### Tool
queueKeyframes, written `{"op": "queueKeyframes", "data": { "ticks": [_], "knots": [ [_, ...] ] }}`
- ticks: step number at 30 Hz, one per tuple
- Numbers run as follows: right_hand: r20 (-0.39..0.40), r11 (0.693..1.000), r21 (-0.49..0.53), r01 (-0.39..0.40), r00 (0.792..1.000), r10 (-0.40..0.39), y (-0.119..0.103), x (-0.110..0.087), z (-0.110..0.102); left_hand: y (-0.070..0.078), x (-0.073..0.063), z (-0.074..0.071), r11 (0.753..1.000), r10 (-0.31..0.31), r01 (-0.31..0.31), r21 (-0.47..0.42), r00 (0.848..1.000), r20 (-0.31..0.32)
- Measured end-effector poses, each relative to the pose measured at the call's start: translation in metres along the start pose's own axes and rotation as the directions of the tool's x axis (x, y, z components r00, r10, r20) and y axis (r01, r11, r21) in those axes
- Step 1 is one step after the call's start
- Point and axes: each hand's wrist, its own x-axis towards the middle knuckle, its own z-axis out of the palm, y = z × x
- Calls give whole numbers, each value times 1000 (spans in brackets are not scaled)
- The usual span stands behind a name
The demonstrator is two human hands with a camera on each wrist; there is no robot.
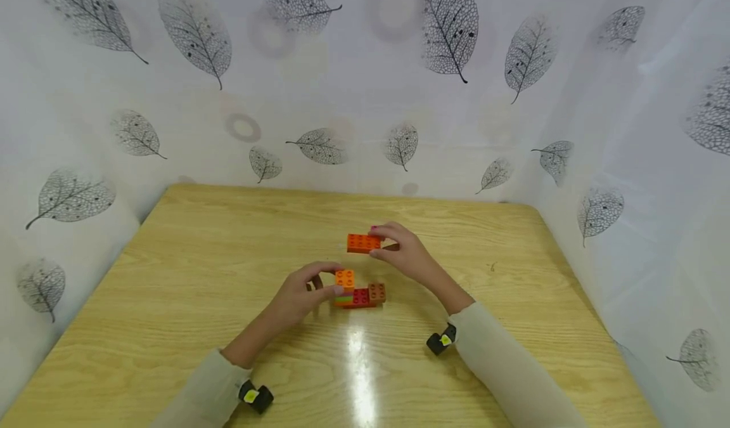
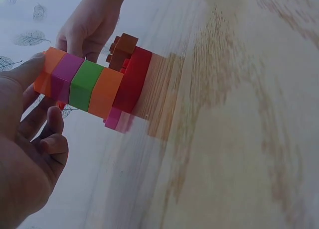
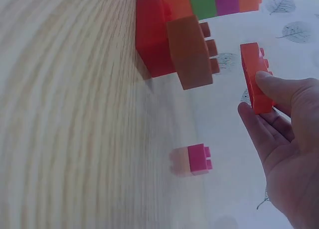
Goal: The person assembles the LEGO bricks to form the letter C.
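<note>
My left hand pinches the top of a toy brick tower, thumb on one side and a finger on the other. Its bricks are orange, purple, green and orange, stacked on one end of a red brick on the table. A brown brick sits at the red brick's other end. Behind the tower, my right hand holds a long orange-red brick by its right end, studs up. That brick is raised above the table, apart from the tower.
A small pink brick stands on the wooden table, beyond the tower and partly hidden by my right hand in the head view. Leaf-patterned white cloth rises along the back and sides of the table.
</note>
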Motion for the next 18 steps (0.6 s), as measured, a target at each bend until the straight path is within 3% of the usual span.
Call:
{"op": "queueKeyframes", "data": {
  "ticks": [10, 18],
  "knots": [
    [-11, 997, 78, -25, 1000, 26, -12, -30, -2, 1, 0, -1, 1000, -2, 2, -18, 1000, 0],
    [-12, 997, 46, 65, 998, -64, -20, -42, 2, 2, 0, 0, 1000, -5, 5, -11, 1000, -6]
  ]
}}
